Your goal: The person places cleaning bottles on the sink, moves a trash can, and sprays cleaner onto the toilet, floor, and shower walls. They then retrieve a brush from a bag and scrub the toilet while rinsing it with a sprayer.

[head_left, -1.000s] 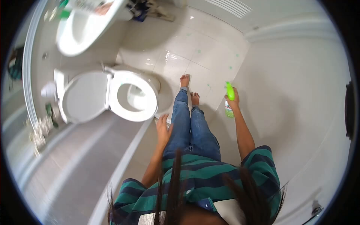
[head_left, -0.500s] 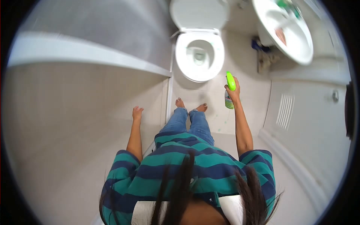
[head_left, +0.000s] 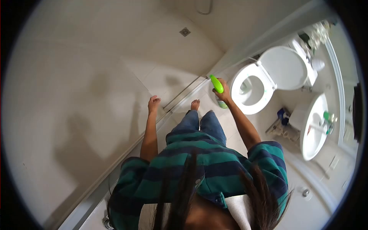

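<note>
A spray bottle with a bright green trigger head (head_left: pixel 217 84) is held upright in my right hand (head_left: pixel 224 92), just left of the toilet seat (head_left: pixel 237 82). Below my fingers part of the bottle's labelled body shows. My left hand (head_left: pixel 154 102) hangs over the shower floor near the low metal sill (head_left: pixel 184 94), its fingers loosely curled and apart, with nothing in it. The toilet lid (head_left: pixel 285 68) is raised, and the bowl is uncovered.
A white sink (head_left: pixel 315 132) with a green item by its tap stands at the right. Below it is a small rack (head_left: pixel 281 130) with a blue object. The shower floor has a square drain (head_left: pixel 184 32). A glass panel edge (head_left: pixel 264 34) runs beside the toilet.
My view has turned left toward the shower floor, so the toilet and sink now appear farther right. The bottle is still in my right hand, now closer to my left hand.
</note>
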`<state>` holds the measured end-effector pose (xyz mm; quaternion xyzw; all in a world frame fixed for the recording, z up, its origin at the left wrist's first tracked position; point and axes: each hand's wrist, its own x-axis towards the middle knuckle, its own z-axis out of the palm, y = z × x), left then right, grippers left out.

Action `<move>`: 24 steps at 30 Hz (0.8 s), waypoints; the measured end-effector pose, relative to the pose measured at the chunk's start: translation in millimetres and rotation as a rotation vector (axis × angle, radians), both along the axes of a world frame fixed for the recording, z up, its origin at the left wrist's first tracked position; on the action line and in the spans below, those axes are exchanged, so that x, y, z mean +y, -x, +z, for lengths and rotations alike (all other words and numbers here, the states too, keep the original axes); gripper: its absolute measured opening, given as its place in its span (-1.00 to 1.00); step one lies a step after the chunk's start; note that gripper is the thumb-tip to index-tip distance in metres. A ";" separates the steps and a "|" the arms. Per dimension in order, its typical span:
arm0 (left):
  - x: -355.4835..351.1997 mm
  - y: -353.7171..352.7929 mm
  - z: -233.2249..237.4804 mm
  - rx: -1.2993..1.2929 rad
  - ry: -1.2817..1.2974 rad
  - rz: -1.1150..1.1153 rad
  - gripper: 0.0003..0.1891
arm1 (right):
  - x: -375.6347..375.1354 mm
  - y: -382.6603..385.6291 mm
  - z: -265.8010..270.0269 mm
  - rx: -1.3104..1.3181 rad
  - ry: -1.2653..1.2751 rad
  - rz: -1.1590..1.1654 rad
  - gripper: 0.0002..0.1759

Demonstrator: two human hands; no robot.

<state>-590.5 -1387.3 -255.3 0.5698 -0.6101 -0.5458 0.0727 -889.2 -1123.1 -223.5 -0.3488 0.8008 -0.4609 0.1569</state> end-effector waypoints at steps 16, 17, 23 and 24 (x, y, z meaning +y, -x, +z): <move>90.0 -97.2 3.5 -0.059 0.047 0.556 -0.63 | -230.1 86.8 -25.3 -0.334 -0.020 -0.344 -0.57; 100.0 -100.8 6.1 -0.074 0.048 0.580 -0.64 | -234.5 89.5 -37.5 -0.318 0.018 -0.265 -0.54; 120.7 -101.8 63.7 0.241 0.152 0.666 -0.66 | -305.8 9.9 -28.3 0.100 -0.146 0.360 -0.44; 119.8 -104.2 60.9 0.317 0.048 0.675 -0.60 | -323.6 -4.0 -35.9 0.086 -0.176 0.452 -0.43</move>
